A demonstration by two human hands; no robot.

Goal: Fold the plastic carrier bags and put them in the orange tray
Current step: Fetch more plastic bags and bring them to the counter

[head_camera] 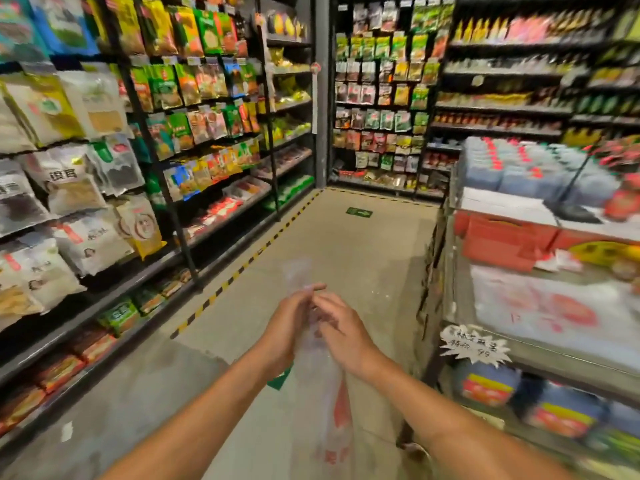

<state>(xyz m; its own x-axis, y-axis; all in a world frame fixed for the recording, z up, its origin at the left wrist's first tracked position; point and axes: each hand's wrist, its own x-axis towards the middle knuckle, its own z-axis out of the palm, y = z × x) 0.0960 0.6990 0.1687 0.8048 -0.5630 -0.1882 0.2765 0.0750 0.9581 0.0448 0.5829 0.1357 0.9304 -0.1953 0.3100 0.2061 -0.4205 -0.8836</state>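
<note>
hanging closest, the clear carrier bag (334,410) is gathered into a strip running lengthwise away from the body, its far end gripped by left hand (287,327) and right hand (346,330), fingers curled round it, side by side above the aisle floor (346,244).

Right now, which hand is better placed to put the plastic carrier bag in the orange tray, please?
Probably right: the right hand holds the plastic carrier bag; the orange tray sits on that side.

Head-worn wide camera faces forward and down along the aisle (346,244).
</note>
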